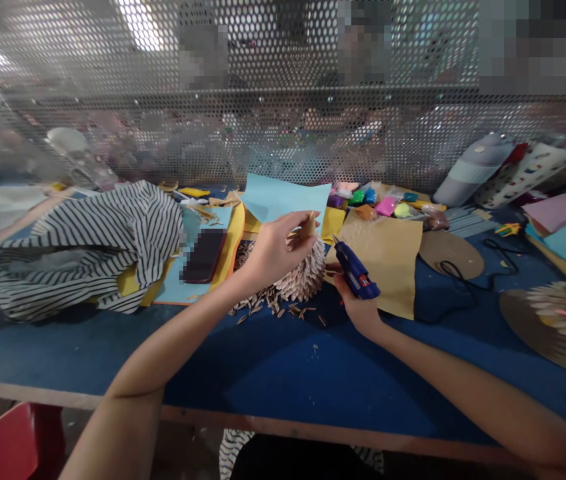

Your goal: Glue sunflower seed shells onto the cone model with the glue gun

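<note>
We have a cone of overlapping sunflower seed shells (305, 275) right in front of us, on the blue-topped desk (313, 393), with its narrow end pointing up. Our left hand (277, 250) is just above the cone, its grip pressed together and pinching a single pale seed shell (307, 227) over the narrow end. Our right hand (359, 303) is just right of the cone, its grip closed around a blue hot glue gun (356, 270), with the nozzle tilted up and left toward the left hand's fingers. Loose shells (273, 310) lie scattered at the cone's near left side. Directly behind the cone is a sheet of light blue paper (285, 200), and just right of it a sheet of tan paper (383, 263) lies under the glue gun. Left of the cone, we see a dark phone (204, 255) on a blue and orange sheet (183, 287), then a heap of striped cloth (77, 250). Right of the cone lie a round cardboard disc (450, 255), a black cord (483, 267), and, farther along, a larger disc covered in seed shells (557, 327). Small packets of colored clay (373, 200) sit behind the cone, in front of a perforated metal screen (263, 133).
</note>
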`<state>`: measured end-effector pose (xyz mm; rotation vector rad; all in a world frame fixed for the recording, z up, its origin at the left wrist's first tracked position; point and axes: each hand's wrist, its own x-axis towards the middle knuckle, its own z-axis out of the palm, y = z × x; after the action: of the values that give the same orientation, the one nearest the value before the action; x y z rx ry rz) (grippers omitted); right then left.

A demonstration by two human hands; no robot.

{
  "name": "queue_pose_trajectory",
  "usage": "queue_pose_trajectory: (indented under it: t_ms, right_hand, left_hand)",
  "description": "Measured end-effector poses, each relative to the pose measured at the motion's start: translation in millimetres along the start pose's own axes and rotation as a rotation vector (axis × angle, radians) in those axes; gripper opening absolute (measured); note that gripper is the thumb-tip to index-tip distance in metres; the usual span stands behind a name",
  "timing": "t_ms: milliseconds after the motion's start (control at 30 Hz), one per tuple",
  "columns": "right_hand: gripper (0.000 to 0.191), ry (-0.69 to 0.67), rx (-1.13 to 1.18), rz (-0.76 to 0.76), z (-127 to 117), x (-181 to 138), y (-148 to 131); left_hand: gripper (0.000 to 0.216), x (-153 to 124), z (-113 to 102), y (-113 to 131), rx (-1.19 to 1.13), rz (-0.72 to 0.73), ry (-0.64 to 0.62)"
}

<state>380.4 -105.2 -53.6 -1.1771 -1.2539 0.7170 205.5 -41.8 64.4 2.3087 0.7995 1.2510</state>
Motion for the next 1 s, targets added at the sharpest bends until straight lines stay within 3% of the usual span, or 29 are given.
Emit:
queue_pose_trajectory:
  t_ms: [233,467,567,667,767,867,1000]
  right_hand:
    - [0.022,0.068,0.014,-0.004,1,0,7]
    - [0.030,0.118,0.015,0.047,1,2,2]
    - [0.035,0.113,0.024,0.095,0,1,-1]
    - [0.041,0.105,0.026,0.137,-1,0,-5]
    - [0.045,0.096,0.031,0.158,-1,0,-8]
    - [0.047,0.075,0.036,0.179,-1,-1,-12]
    - [0.048,0.065,0.036,0.195,-1,0,-17]
  left_hand:
    - [0.019,0,0,3,-0.034,-0.022,0.057]
    - [0.018,0,5,-3,-0.083,-0.041,0.029]
    - [0.028,-3,7,-4,-0.017,-0.020,0.023]
    - [0.038,-11,4,-2,0.118,0.041,0.096]
    - [0.031,-26,-9,-5,0.233,0.059,0.196]
    - [0.016,-42,-30,-20,0.287,-0.078,0.207]
    - [0.013,-60,-49,-52,0.355,-0.353,-0.012]
